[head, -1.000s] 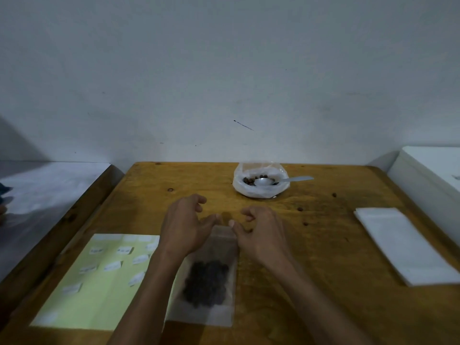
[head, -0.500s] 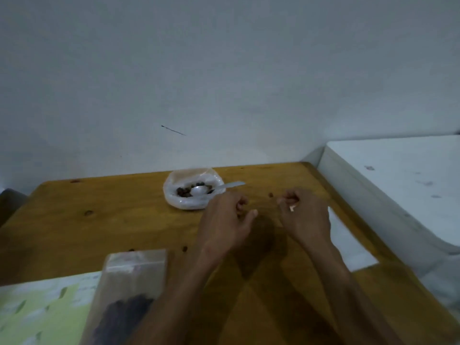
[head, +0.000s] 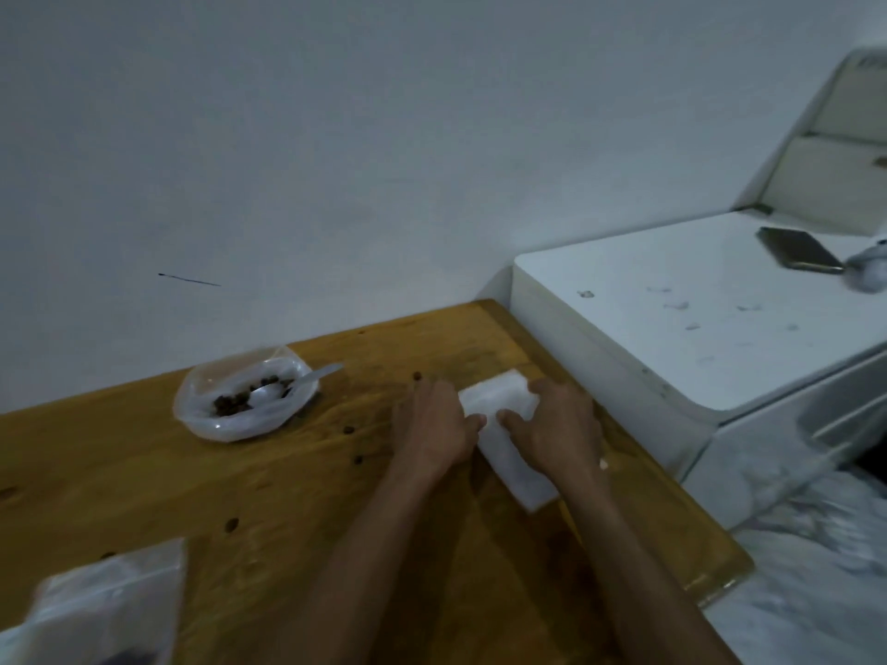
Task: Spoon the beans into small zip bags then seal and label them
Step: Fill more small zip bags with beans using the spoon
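Observation:
A stack of empty white zip bags (head: pixel 499 400) lies near the table's right edge. My left hand (head: pixel 432 424) is at its left side, thumb tip touching the stack and fingers curled under, out of sight. My right hand (head: pixel 559 427) rests on top of the stack, thumb pointing left. A plastic-lined bowl (head: pixel 225 424) with a few dark beans (head: pixel 230 403) and a metal spoon (head: pixel 314 375) stands to the left at the back. A filled zip bag (head: pixel 105 611), blurred, lies at the bottom left corner.
The wooden table (head: pixel 288 496) has dark knots and a few loose beans (head: pixel 357 459). A white cabinet (head: pixel 672 319) stands against its right edge, with a phone (head: pixel 797 249) on top. A grey wall is behind.
My view has swung right, away from the filled bag and label sheet. Both hands left the filled bag, moved right and now touch the stack of empty bags.

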`<state>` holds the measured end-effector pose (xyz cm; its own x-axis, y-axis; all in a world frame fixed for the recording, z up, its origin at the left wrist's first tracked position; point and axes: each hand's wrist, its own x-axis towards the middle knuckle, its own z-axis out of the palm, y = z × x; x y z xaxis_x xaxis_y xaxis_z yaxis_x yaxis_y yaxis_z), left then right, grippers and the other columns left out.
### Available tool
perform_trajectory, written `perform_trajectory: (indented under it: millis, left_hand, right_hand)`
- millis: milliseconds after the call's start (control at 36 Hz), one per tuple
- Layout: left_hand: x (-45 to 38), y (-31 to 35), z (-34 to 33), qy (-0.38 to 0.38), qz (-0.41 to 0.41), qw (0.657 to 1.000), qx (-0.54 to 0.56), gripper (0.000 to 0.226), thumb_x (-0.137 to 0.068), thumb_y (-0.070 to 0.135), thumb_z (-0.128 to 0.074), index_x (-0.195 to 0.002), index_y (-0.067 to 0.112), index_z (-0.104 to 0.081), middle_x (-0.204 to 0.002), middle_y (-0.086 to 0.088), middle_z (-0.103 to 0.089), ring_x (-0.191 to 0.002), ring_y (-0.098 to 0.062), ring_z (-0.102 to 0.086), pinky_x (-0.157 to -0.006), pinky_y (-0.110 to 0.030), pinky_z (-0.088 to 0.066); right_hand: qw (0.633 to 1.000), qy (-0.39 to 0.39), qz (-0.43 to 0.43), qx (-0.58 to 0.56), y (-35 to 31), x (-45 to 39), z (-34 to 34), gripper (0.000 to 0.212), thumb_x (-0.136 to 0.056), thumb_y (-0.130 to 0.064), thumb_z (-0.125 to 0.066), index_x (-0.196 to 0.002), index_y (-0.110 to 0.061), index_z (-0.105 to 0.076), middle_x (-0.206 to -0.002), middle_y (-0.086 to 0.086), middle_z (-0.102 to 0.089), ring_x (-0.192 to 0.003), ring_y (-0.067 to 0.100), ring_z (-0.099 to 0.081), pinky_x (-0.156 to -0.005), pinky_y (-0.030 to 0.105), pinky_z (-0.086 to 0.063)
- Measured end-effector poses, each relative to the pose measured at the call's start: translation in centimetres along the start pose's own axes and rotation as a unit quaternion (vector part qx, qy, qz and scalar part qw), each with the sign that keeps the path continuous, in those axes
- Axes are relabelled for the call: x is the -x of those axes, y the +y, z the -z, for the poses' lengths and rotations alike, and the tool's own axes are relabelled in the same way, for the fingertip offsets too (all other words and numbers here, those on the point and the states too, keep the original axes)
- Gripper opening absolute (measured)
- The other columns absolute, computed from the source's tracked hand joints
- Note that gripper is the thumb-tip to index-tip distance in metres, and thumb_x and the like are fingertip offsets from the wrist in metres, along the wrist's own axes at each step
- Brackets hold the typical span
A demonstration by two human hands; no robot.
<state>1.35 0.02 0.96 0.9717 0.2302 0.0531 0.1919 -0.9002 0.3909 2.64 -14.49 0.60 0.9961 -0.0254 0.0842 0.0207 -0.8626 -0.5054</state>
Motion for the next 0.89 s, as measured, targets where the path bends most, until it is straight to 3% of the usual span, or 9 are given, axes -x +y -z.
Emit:
perform_trajectory:
  millis: [250, 333, 417, 472, 528, 583, 694, 778, 889]
  left_hand:
    - [0.5, 0.4, -0.1, 0.022, 0.030, 0.998, 0.059, 0.050, -0.087, 0.047, -0.070, -0.123, 0.017, -0.056, -0.125, -0.006, -0.057, -0.115, -0.027, -0.053, -0.097, -0.047, -0.049]
    - [0.7, 0.6, 0.5, 0.036, 0.049, 0.990, 0.126, 0.052, -0.084, 0.046, -0.074, -0.124, 0.019, -0.053, -0.123, -0.004, -0.059, -0.111, -0.025, -0.056, -0.095, -0.046, -0.051]
    - [1.0, 0.8, 1.4, 0.047, 0.070, 0.970, 0.230, 0.070, -0.082, 0.051, -0.074, -0.136, 0.018, -0.044, -0.122, -0.007, -0.063, -0.108, -0.025, -0.061, -0.090, -0.044, -0.055]
    - [1.5, 1.1, 2.5, 0.033, 0.090, 0.947, 0.308, 0.073, -0.085, 0.052, -0.071, -0.142, 0.019, -0.040, -0.129, -0.005, -0.061, -0.112, -0.024, -0.062, -0.091, -0.041, -0.056]
    - [2.2, 1.3, 4.1, 0.028, 0.103, 0.913, 0.393, 0.060, -0.089, 0.049, -0.068, -0.137, 0.019, -0.047, -0.127, -0.002, -0.063, -0.107, -0.018, -0.064, -0.085, -0.037, -0.058]
    - [3.0, 1.1, 5.6, 0.036, 0.107, 0.877, 0.468, 0.045, -0.090, 0.047, -0.068, -0.125, 0.020, -0.056, -0.116, 0.001, -0.068, -0.097, -0.012, -0.066, -0.073, -0.029, -0.058]
    - [4.8, -0.9, 8.0, 0.066, 0.113, 0.830, 0.542, 0.023, -0.093, 0.038, -0.068, -0.097, 0.016, -0.071, -0.087, 0.000, -0.076, -0.082, -0.017, -0.072, -0.070, -0.035, -0.060]
    - [6.6, -3.4, 9.8, 0.105, 0.079, 0.837, 0.531, 0.027, -0.094, 0.030, -0.068, -0.087, 0.004, -0.070, -0.078, -0.011, -0.073, -0.074, -0.021, -0.066, -0.067, -0.037, -0.053]
    - [9.2, -7.7, 12.4, 0.104, 0.021, 0.869, 0.483, 0.027, -0.095, 0.024, -0.066, -0.081, 0.001, -0.063, -0.073, -0.008, -0.068, -0.072, -0.020, -0.063, -0.066, -0.038, -0.050]
  right_hand:
    - [0.993, 0.075, -0.005, -0.093, -0.5, 0.6, 0.6, 0.058, -0.084, -0.033, -0.077, -0.136, -0.021, -0.055, -0.132, 0.007, -0.057, -0.123, 0.028, -0.049, -0.098, 0.041, -0.045]
    - [0.981, 0.086, -0.024, -0.169, -1.0, 0.7, 1.8, 0.048, -0.088, -0.027, -0.075, -0.132, -0.019, -0.058, -0.128, 0.006, -0.063, -0.116, 0.024, -0.057, -0.094, 0.038, -0.048]
    - [0.966, 0.060, -0.028, -0.252, -1.6, 1.1, 3.9, 0.020, -0.092, -0.027, -0.070, -0.111, -0.020, -0.069, -0.102, 0.000, -0.072, -0.090, 0.012, -0.065, -0.077, 0.031, -0.056]
    - [0.948, 0.035, -0.012, -0.315, -2.1, 1.4, 5.4, 0.004, -0.094, -0.027, -0.068, -0.091, -0.025, -0.069, -0.088, -0.004, -0.071, -0.082, 0.011, -0.066, -0.066, 0.024, -0.053]
    - [0.927, 0.021, 0.010, -0.375, -2.8, 1.8, 6.5, 0.010, -0.094, -0.026, -0.068, -0.084, -0.024, -0.068, -0.082, -0.003, -0.070, -0.078, 0.010, -0.066, -0.060, 0.020, -0.049]
    - [0.902, 0.006, 0.020, -0.431, -3.6, 2.2, 7.1, 0.009, -0.093, -0.024, -0.070, -0.085, -0.020, -0.071, -0.081, 0.001, -0.072, -0.078, 0.013, -0.067, -0.061, 0.025, -0.052]
    - [0.866, -0.058, 0.028, -0.497, -5.4, 3.4, 6.9, 0.007, -0.092, -0.019, -0.071, -0.087, -0.015, -0.073, -0.079, 0.002, -0.076, -0.078, 0.019, -0.069, -0.068, 0.035, -0.055]
    - [0.850, -0.127, 0.041, -0.510, -7.2, 4.6, 5.7, 0.004, -0.091, -0.015, -0.071, -0.095, -0.015, -0.070, -0.087, 0.003, -0.077, -0.081, 0.021, -0.073, -0.062, 0.030, -0.054]
    - [0.841, -0.174, 0.090, -0.504, -10.1, 6.0, 4.0, 0.020, -0.088, -0.017, -0.075, -0.106, -0.023, -0.068, -0.093, 0.002, -0.076, -0.086, 0.021, -0.073, -0.069, 0.037, -0.061]
